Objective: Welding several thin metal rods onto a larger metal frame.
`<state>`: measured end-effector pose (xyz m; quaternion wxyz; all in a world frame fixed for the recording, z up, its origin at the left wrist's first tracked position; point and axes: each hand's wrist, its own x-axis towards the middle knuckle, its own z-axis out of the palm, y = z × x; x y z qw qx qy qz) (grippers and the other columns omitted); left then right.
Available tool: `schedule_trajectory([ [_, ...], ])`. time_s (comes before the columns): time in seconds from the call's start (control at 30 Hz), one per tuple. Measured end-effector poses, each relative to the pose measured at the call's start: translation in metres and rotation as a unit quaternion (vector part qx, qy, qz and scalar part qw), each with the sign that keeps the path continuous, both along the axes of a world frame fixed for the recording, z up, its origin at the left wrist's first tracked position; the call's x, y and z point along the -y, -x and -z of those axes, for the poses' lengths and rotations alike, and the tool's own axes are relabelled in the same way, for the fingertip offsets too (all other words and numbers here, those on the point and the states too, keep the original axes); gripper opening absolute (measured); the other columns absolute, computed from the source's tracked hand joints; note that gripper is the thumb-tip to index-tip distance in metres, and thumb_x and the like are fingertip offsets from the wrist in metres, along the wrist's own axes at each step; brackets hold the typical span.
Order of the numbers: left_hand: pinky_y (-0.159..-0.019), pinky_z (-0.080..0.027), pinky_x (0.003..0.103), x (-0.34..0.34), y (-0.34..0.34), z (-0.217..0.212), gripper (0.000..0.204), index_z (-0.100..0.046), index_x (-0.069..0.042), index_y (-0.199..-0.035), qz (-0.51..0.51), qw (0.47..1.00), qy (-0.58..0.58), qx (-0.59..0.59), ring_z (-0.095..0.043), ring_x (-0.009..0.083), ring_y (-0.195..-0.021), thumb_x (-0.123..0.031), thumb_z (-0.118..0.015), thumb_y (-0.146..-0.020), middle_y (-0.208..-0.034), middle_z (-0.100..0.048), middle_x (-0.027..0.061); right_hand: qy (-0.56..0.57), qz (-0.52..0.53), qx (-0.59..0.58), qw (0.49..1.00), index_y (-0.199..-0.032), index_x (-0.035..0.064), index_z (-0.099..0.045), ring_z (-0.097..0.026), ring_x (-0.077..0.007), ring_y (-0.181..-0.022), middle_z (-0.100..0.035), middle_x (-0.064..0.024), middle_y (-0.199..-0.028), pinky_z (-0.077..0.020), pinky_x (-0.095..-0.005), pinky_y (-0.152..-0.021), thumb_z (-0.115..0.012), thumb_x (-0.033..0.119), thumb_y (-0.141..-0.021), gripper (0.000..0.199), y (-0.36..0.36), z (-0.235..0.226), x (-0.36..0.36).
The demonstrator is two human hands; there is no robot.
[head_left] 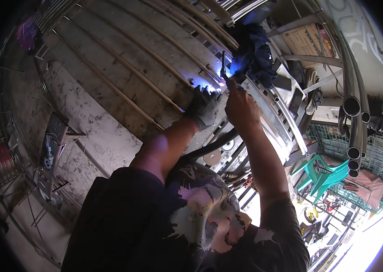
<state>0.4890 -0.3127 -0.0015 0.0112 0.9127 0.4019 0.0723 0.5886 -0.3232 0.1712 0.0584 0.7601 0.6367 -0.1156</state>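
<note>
Both hands of the person are raised together near the right-hand ends of a row of metal bars (155, 87). The bars lie over a stained grey surface (148, 106); whether they rest on it, I cannot tell from where I stand.

Right hand (242, 108): bare, fingers wrapped about the handle of a black welding tool (223, 66). The tool's long axis runs away from the person and leans slightly left, across the line of the bars, which slope from far left to near right.

Left hand (202, 109): gloved in dark grey, fingers bent toward the bar ends, on the tool's left and a little nearer the person. Whether the fingers pinch a bar or merely rest against one cannot be told; the glare (209, 88) at their tips hides the contact.

Governing relation, in my judgement: the narrow space between glove and tool, where the bright light sits. The gloved hand is nearer the closest bar ends; the bare hand stands to their right.

A dark bundle of cloth (257, 52) lies just beyond the tool, to its right.
</note>
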Motion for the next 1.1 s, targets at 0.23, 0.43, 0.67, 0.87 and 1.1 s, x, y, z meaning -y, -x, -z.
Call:
schedule_trajectory([
  [0.23,-0.107,-0.035,0.066,0.002,-0.006,0.009,0.061,-0.05,-0.003,-0.149,0.011,0.999,-0.008,-0.04,-0.056,0.042,-0.135,-0.036,-0.052,-0.097,-0.148,-0.056,0.0195,-0.016,0.011,-0.023,1.0,-0.14,0.0151,-0.047,-0.071,-0.0529,-0.099,-0.073,-0.0308,-0.105,-0.056,-0.0645,-0.085,-0.046,0.01,-0.1,0.041,-0.004,0.005,0.003],
  [0.43,-0.109,-0.034,0.068,0.001,-0.002,0.004,0.06,-0.05,-0.002,-0.148,0.016,0.999,-0.008,-0.036,-0.056,0.0415,-0.134,-0.034,-0.051,-0.097,-0.148,-0.056,0.0201,-0.036,0.001,-0.017,0.999,-0.143,0.0146,-0.048,-0.071,-0.0528,-0.098,-0.072,-0.0314,-0.104,-0.0561,-0.0641,-0.085,-0.047,0.008,-0.099,0.044,-0.005,0.01,0.004],
  [0.67,-0.11,-0.035,0.062,-0.003,0.006,-0.012,0.06,-0.051,0.0,-0.145,0.028,0.994,0.072,0.071,-0.056,0.0435,-0.128,-0.027,-0.058,-0.092,-0.139,-0.059,0.022,-0.025,0.028,-0.025,0.999,-0.149,0.0183,-0.046,-0.071,-0.0534,-0.097,-0.071,-0.0313,-0.109,-0.0564,-0.0638,-0.083,-0.048,0.005,-0.098,0.053,-0.01,0.019,0.011],
  [0.87,-0.107,-0.038,0.056,-0.01,0.009,-0.023,0.06,-0.056,-0.003,-0.138,0.058,0.951,0.1,0.288,-0.057,0.0445,-0.117,-0.017,-0.065,-0.081,-0.122,-0.061,0.0239,-0.043,0.102,-0.081,0.991,-0.162,0.0144,-0.032,-0.071,-0.0498,-0.101,-0.069,-0.0324,-0.115,-0.0604,-0.0579,-0.082,-0.047,0.012,-0.102,0.062,-0.024,0.018,0.033],
  [1.1,-0.102,-0.039,0.054,-0.003,0.006,-0.026,0.049,-0.058,-0.002,-0.123,0.063,0.973,0.119,0.186,-0.056,0.0394,-0.115,-0.011,-0.067,-0.075,-0.118,-0.058,0.02,-0.22,0.154,-0.219,0.938,-0.157,0.0099,-0.041,-0.069,-0.0526,-0.098,-0.069,-0.035,-0.106,-0.0558,-0.056,-0.08,-0.052,0.014,-0.105,0.053,-0.062,0.074,0.093],
])
